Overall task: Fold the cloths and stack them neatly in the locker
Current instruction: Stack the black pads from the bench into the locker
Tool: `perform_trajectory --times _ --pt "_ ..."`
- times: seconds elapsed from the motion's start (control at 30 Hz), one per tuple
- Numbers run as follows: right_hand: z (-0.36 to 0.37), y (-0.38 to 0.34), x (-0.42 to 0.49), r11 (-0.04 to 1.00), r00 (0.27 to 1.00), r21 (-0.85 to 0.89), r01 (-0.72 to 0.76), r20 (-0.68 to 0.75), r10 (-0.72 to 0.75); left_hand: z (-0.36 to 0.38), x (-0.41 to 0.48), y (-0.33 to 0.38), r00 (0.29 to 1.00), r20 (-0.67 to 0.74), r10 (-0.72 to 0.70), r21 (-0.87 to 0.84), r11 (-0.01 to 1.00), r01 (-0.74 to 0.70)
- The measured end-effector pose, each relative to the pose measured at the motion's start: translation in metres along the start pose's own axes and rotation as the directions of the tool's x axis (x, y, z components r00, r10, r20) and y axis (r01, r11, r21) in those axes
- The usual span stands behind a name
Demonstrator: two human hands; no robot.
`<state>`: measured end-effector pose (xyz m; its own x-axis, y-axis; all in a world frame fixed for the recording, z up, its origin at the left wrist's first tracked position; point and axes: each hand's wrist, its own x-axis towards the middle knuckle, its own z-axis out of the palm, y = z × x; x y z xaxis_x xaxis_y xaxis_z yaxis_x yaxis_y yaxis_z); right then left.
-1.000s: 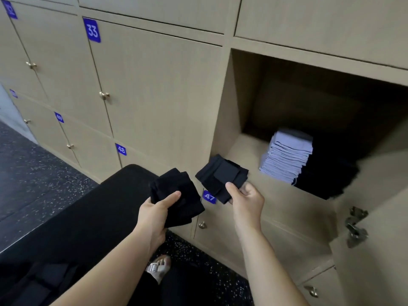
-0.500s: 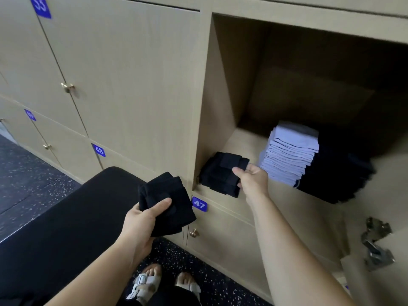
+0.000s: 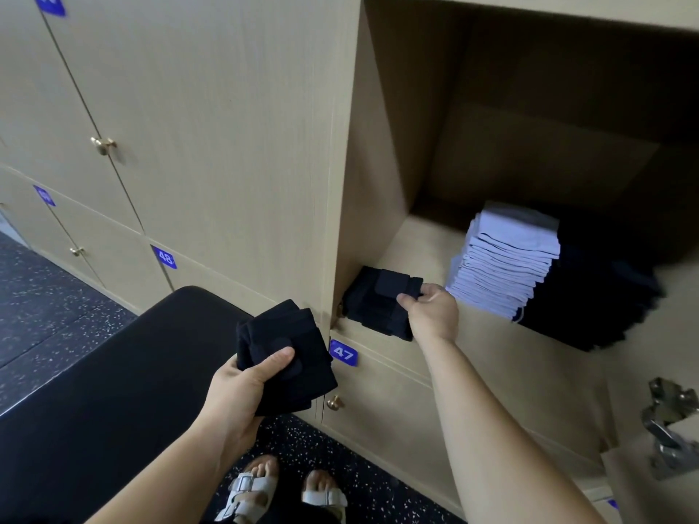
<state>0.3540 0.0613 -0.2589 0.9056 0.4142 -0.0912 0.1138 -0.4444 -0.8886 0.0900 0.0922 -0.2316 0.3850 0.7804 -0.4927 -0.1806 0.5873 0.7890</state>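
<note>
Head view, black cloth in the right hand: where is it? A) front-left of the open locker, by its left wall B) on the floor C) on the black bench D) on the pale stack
A: the right hand holds the black cloth at the front-left corner of the open locker, apart from the pale stack.

Bare forearms (image 3: 491, 429), bare left hand (image 3: 242, 387), bare right hand (image 3: 435, 315), pale sandals (image 3: 246, 493) (metal buckles)

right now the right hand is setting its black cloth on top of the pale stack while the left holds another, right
Not on top: the head view shows the right hand setting its black cloth on the locker floor, left of the pale stack; the left hand holds a second black cloth.
</note>
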Motion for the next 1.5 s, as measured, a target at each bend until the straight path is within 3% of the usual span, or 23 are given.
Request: perform_trajectory --times 0.2,0.33,0.43,0.5,0.57,0.77,1.03,1.23,1.37,1.5 --pt "0.002 -0.003 -0.006 0.968 0.985 -0.249 0.029 -0.16 -0.07 -0.003 0.0 0.001 1.0 0.014 0.01 -0.01 1.0 -0.009" --pt "-0.005 -0.017 -0.03 0.982 0.975 -0.153 0.112 -0.175 -0.138 -0.004 -0.008 0.005 0.999 0.042 0.019 -0.036 0.999 -0.017" --pt "-0.007 -0.035 -0.077 0.978 0.981 0.105 0.182 0.054 -0.188 -0.003 -0.02 0.008 0.998 0.064 0.026 -0.056 0.998 -0.023" --pt "-0.009 -0.044 -0.119 0.956 0.91 0.213 0.199 0.321 -0.261 -0.003 -0.031 0.011 0.996 0.08 0.033 -0.063 0.998 -0.028" --pt "-0.009 -0.045 -0.153 0.948 0.832 0.21 0.241 0.459 -0.313 -0.004 -0.043 0.013 0.995 0.087 0.041 -0.067 0.997 -0.035" --pt "-0.009 -0.043 -0.207 0.949 0.891 0.235 0.21 0.355 -0.284 -0.011 -0.083 0.019 0.992 0.103 0.072 -0.086 0.994 -0.063" --pt "-0.024 -0.059 -0.238 0.92 0.919 0.308 0.242 0.231 -0.319 -0.026 -0.108 0.027 0.984 0.18 0.002 -0.053 0.999 0.007" --pt "-0.029 -0.066 -0.242 0.897 0.932 0.371 0.239 0.173 -0.32 -0.028 -0.117 0.03 0.989 0.143 0.021 -0.047 0.999 -0.014" --pt "-0.033 -0.066 -0.234 0.899 0.959 0.387 0.205 0.102 -0.263 -0.03 -0.115 0.031 0.997 0.039 0.062 -0.077 0.995 -0.059" --pt "-0.041 -0.058 -0.222 0.91 0.976 0.409 0.063 0.164 -0.142 -0.026 -0.112 0.031 0.994 0.052 0.093 -0.085 0.992 -0.088"
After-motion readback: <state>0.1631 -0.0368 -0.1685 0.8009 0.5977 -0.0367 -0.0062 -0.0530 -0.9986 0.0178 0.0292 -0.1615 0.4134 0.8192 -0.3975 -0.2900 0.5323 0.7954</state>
